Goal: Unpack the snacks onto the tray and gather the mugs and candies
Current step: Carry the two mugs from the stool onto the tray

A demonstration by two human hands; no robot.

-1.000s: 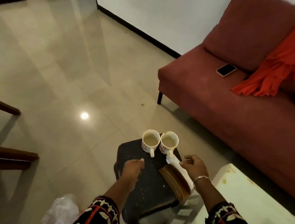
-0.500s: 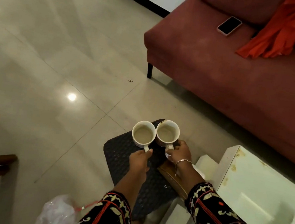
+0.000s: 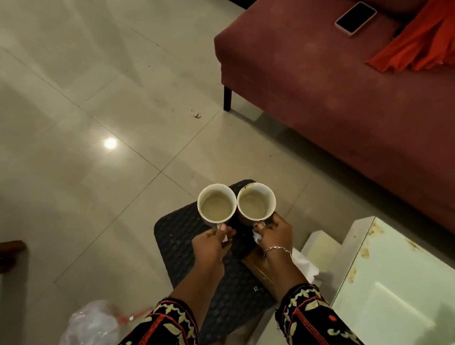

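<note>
Two white mugs holding pale brown liquid hang side by side over the far end of a dark woven stool (image 3: 180, 246). My left hand (image 3: 210, 246) grips the handle of the left mug (image 3: 216, 204). My right hand (image 3: 276, 231) grips the handle of the right mug (image 3: 256, 204), whose rim touches the left mug's rim. A brown tissue box (image 3: 259, 269) with white tissue lies on the stool under my right wrist.
A maroon sofa (image 3: 344, 95) stands beyond, with a phone (image 3: 355, 17) and an orange cloth (image 3: 438, 34) on it. A pale glass-topped table (image 3: 406, 294) is at the right. A clear plastic bag (image 3: 92, 330) lies on the tiled floor at bottom left.
Both hands reached forward from over the stool and took the mug handles. The mugs now stand higher and nearer the camera. The view tilted down.
</note>
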